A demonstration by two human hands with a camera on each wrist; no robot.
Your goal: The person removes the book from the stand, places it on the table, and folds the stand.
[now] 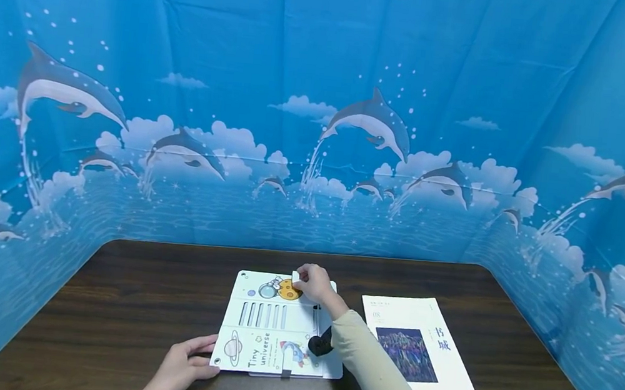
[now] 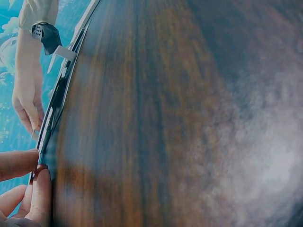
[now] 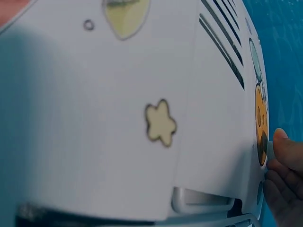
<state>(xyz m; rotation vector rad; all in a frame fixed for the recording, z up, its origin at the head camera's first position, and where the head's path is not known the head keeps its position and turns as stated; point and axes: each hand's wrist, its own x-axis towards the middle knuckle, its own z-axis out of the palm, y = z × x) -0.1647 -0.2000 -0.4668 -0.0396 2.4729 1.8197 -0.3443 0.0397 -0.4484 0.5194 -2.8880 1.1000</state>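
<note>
A white book stand [image 1: 301, 313] with space drawings, "Tiny universe" lettering and a row of slots lies on the table. At its near left corner my left hand [image 1: 189, 359] grips the edge; the left wrist view shows thumb and fingers on both sides of the thin board. My right hand [image 1: 315, 283] reaches across to the far edge and pinches a small white tab [image 1: 296, 277] beside the orange planet picture. In the right wrist view, thumb and fingers of that hand [image 3: 286, 175] meet at the board's far edge. A grey clip [image 1: 286, 373] sits on the near edge.
To the right of the stand lies a white magazine [image 1: 463, 385] with a dark picture on its cover. The dark wooden table [image 1: 127, 303] ends at a blue curtain [image 1: 233, 200] printed with dolphins. A black wrist camera [image 1: 320, 344] hangs over the stand's right side.
</note>
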